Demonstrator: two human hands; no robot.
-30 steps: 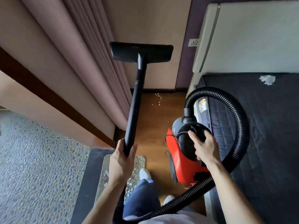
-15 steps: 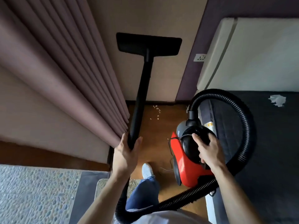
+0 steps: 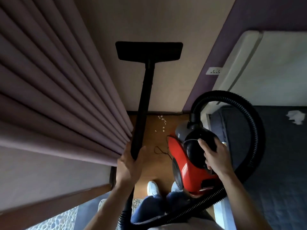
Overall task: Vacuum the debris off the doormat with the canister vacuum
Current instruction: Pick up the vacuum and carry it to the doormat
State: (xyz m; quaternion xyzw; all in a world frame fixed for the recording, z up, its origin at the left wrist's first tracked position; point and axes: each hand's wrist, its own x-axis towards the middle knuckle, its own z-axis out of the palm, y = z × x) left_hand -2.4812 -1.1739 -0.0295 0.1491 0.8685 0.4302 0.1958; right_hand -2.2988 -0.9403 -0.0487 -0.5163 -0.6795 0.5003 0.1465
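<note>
Wand (image 3: 142, 103) raised; left fingers (image 3: 124, 152) wrap lower end.

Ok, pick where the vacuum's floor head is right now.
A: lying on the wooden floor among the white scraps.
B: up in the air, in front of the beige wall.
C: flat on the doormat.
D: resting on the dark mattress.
B: the floor head shows against the wall above the skirting, at the tip of the wand that the left hand grips, while the right hand holds the canister.
</note>
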